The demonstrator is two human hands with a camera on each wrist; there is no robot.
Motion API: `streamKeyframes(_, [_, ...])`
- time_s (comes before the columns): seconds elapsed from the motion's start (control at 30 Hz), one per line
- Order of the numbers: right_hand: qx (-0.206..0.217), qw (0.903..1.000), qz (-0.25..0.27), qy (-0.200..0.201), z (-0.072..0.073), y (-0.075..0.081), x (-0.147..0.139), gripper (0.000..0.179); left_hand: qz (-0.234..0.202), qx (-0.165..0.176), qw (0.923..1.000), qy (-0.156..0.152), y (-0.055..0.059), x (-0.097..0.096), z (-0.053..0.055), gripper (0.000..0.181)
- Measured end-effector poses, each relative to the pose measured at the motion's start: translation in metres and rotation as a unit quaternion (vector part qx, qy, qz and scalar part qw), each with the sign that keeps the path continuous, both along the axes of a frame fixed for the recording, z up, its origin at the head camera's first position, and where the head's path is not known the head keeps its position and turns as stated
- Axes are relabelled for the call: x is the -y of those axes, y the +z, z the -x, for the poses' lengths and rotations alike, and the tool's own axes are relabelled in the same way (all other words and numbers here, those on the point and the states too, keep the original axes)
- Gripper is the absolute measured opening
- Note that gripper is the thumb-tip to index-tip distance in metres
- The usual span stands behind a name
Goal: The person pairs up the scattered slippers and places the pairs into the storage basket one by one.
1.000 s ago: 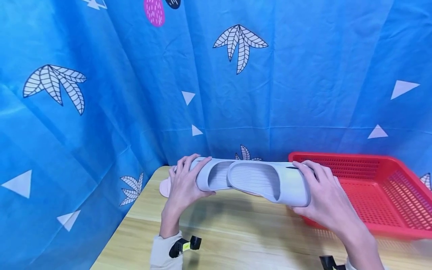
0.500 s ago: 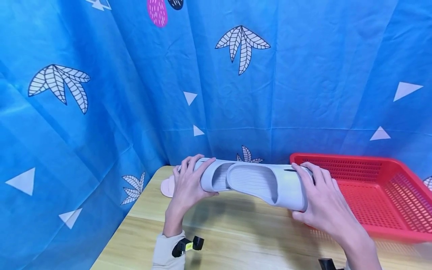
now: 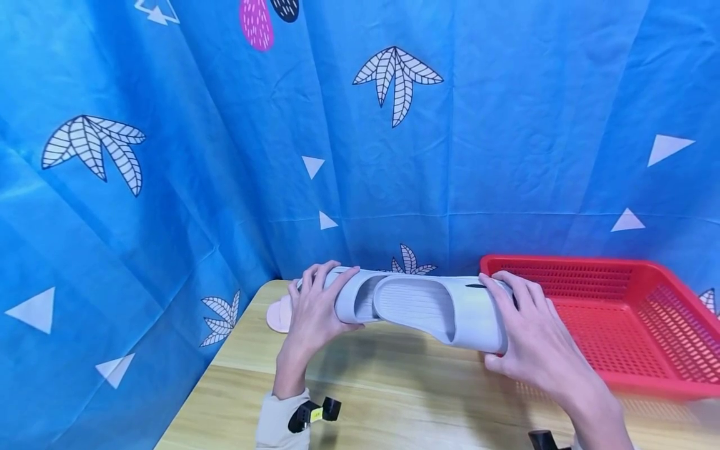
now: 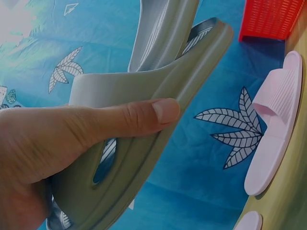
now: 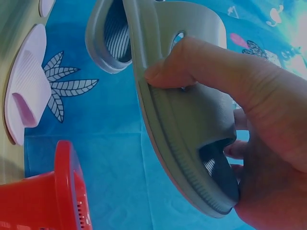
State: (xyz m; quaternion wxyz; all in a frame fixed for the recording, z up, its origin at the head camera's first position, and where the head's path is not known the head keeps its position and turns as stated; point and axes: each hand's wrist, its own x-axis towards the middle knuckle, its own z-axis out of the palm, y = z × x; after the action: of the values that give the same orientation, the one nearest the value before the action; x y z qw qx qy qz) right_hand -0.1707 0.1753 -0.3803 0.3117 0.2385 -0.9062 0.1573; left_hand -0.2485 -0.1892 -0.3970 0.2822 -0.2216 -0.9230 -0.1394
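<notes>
Two pale grey slide slippers are held up above the table in the head view, end to end with their heel ends overlapping. My left hand (image 3: 312, 315) grips the left slipper (image 3: 347, 297) round its strap, thumb on the near side. My right hand (image 3: 531, 334) grips the right slipper (image 3: 478, 315) the same way. In the left wrist view the thumb presses on the side of the left slipper (image 4: 120, 88), with the other slipper (image 4: 168, 36) behind it. The right wrist view has the thumb against the sole edge of the right slipper (image 5: 201, 115).
A red plastic basket (image 3: 590, 257) stands on the wooden table (image 3: 394, 387) at right, beside the right hand. Pink slippers (image 4: 273, 129) lie at the table's far side, mostly hidden behind the hands in the head view. A blue patterned curtain (image 3: 506, 125) hangs behind.
The two hands have come slightly closer together, so the grey slippers overlap a little more. They have also sunk a little in the head view. Both grips stay the same.
</notes>
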Motion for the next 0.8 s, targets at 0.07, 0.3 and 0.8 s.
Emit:
streamKeyframes(0.07, [0.0,1.0,0.005,0.005,0.0006,-0.0001,0.0005,0.117,0.004,-0.003,1.0,0.003,-0.0004,-0.0001,-0.0003,0.102])
streamKeyframes(0.3, [0.014,0.9995,0.024,0.013,0.0005,-0.0001,0.0033,0.117,-0.002,-0.005,1.0,0.006,-0.0018,0.0003,-0.0005,0.102])
streamKeyframes(0.8, [0.015,0.9991,0.033,0.023,0.0002,0.0019,0.0051,0.116,0.001,0.002,0.9999,0.014,-0.002,-0.0018,-0.0004,0.1])
